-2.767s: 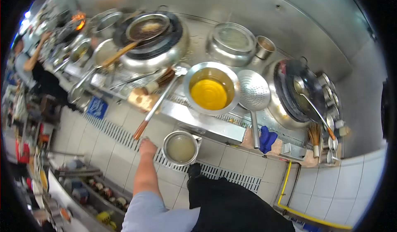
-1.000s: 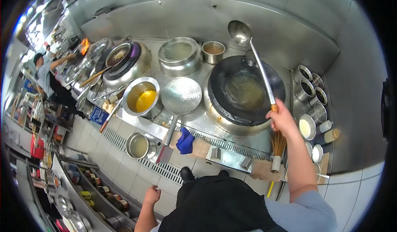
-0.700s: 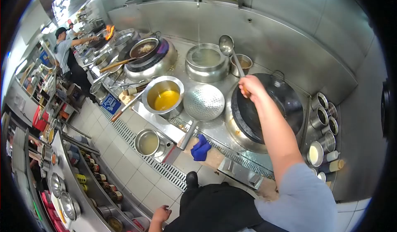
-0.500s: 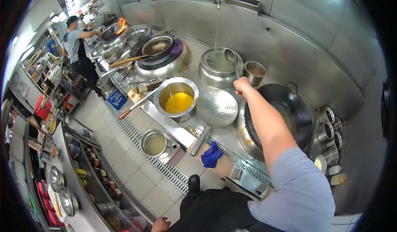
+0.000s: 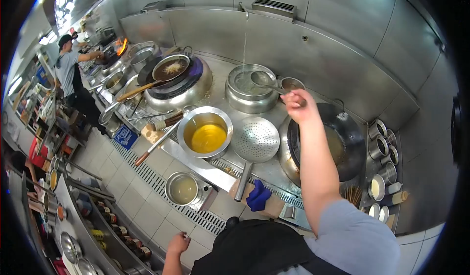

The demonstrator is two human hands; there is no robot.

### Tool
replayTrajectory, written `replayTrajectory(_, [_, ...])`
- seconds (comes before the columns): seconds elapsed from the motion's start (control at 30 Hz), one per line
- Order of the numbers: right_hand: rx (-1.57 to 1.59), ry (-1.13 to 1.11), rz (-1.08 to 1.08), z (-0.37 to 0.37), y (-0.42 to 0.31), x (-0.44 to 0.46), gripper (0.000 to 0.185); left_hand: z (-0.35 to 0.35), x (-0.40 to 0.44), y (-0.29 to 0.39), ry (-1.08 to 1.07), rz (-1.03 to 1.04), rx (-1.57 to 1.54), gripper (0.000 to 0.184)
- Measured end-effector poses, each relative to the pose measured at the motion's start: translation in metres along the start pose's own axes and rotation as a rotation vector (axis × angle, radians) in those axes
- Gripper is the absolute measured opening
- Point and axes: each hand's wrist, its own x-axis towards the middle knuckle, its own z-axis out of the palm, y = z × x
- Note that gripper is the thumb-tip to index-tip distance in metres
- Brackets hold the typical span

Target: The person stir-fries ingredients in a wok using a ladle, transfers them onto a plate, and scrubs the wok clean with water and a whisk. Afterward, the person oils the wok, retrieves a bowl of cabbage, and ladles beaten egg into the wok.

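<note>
My right hand [image 5: 299, 107] is closed around the handle of a metal ladle [image 5: 263, 79]. The ladle's bowl hangs over the rim of a round steel pot [image 5: 252, 101] of water, into which a thin stream falls from a tap [image 5: 243, 9]. Just behind my hand stands a small metal container [image 5: 292, 84]. Below my right forearm is a large black wok [image 5: 350, 152] with some liquid in its bottom. My left hand [image 5: 178, 243] hangs low over the floor, fingers curled, with nothing visible in it.
A perforated strainer [image 5: 255, 139] lies beside a pot of yellow liquid [image 5: 205, 113]. A blue cloth [image 5: 258, 196] rests at the counter edge. Seasoning containers [image 5: 378, 147] line the right side. Another person [image 5: 71, 74] works near a flame at far left.
The ladle has swung from nearly upright to lying more level, its bowl pointing left. My left hand has risen further into view. The whole view has shifted slightly.
</note>
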Motion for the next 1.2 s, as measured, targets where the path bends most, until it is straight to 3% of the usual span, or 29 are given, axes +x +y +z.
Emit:
replayTrajectory(0.03, [0.021, 0.01, -0.07, 0.002, 0.004, -0.026, 0.064, -0.014, 0.012, 0.013, 0.01, 0.058, -0.011, 0.044])
replayTrajectory(0.07, [-0.021, -0.121, -0.049, -0.012, -0.004, -0.043, 0.065, -0.024, 0.023, 0.024, 0.041, 0.12, -0.001, 0.043])
replayTrajectory(0.13, [0.04, -0.059, -0.095, -0.007, 0.006, -0.101, 0.055, -0.048, 0.035, 0.055, 0.076, 0.204, 0.046, 0.041])
replayTrajectory(0.2, [-0.139, -0.095, -0.107, -0.014, 0.001, -0.147, 0.043, -0.065, 0.044, 0.081, 0.059, 0.287, 0.095, 0.039])
replayTrajectory(0.37, [-0.283, 0.178, -0.207, -0.026, -0.007, -0.229, 0.035, -0.088, 0.046, 0.153, -0.063, 0.473, 0.022, 0.033])
replayTrajectory(0.43, [-0.521, 0.447, -0.231, -0.035, -0.013, -0.256, 0.026, -0.09, 0.042, 0.182, -0.111, 0.654, 0.036, 0.031])
replayTrajectory(0.6, [-0.819, 0.801, -0.325, -0.052, -0.017, -0.314, 0.012, -0.081, 0.031, 0.244, -0.25, 0.853, 0.005, 0.036])
replayTrajectory(0.67, [-1.129, 0.897, -0.315, -0.064, -0.024, -0.341, 0.009, -0.075, 0.023, 0.268, -0.271, 0.908, -0.053, 0.036])
replayTrajectory(0.7, [-1.104, 0.918, -0.331, -0.068, -0.022, -0.353, 0.009, -0.066, 0.02, 0.277, -0.267, 0.932, -0.068, 0.036])
replayTrajectory(0.8, [-1.767, 1.196, -0.257, -0.073, -0.022, -0.378, 0.019, -0.041, -0.003, 0.309, -0.381, 0.983, -0.114, 0.035])
replayTrajectory(0.83, [-2.328, 1.19, -0.411, -0.123, -0.032, -0.389, 0.032, -0.031, -0.013, 0.322, -0.391, 1.06, -0.091, 0.032])
replayTrajectory(0.87, [-2.194, 1.314, -0.196, -0.103, -0.013, -0.385, 0.04, -0.022, -0.026, 0.335, -0.395, 1.067, -0.079, 0.032])
replayTrajectory(0.93, [-2.091, 1.323, -0.085, -0.111, 0.009, -0.378, 0.041, -0.006, -0.051, 0.362, -0.508, 1.184, 0.007, 0.03])
replayTrajectory(0.97, [-2.028, 1.21, -0.209, -0.125, 0.02, -0.374, 0.04, 0.003, -0.064, 0.373, -0.52, 1.196, 0.026, 0.03])
replayTrajectory(1.0, [-1.624, 1.064, -0.253, -0.142, 0.029, -0.365, 0.038, 0.013, -0.078, 0.385, -0.599, 1.123, -0.107, 0.027])
replayTrajectory(1.03, [-1.341, 1.053, -0.167, -0.128, 0.042, -0.355, 0.038, 0.024, -0.091, 0.398, -0.685, 1.045, -0.229, 0.027])
replayTrajectory(1.07, [-0.953, 0.965, -0.367, -0.154, 0.059, -0.333, 0.038, 0.031, -0.099, 0.41, -0.721, 1.064, -0.192, 0.027])
replayTrajectory(1.1, [-0.768, 0.881, -0.431, -0.167, 0.071, -0.312, 0.036, 0.035, -0.104, 0.421, -0.694, 1.046, -0.322, 0.032])
replayTrajectory(1.13, [-0.591, 0.642, -0.358, -0.147, 0.076, -0.312, 0.041, 0.037, -0.108, 0.429, -0.657, 1.014, -0.456, 0.038])
replayTrajectory(1.2, [-0.533, 0.318, -0.346, -0.141, 0.079, -0.32, 0.044, 0.023, -0.114, 0.444, -0.546, 0.934, -0.489, 0.049])
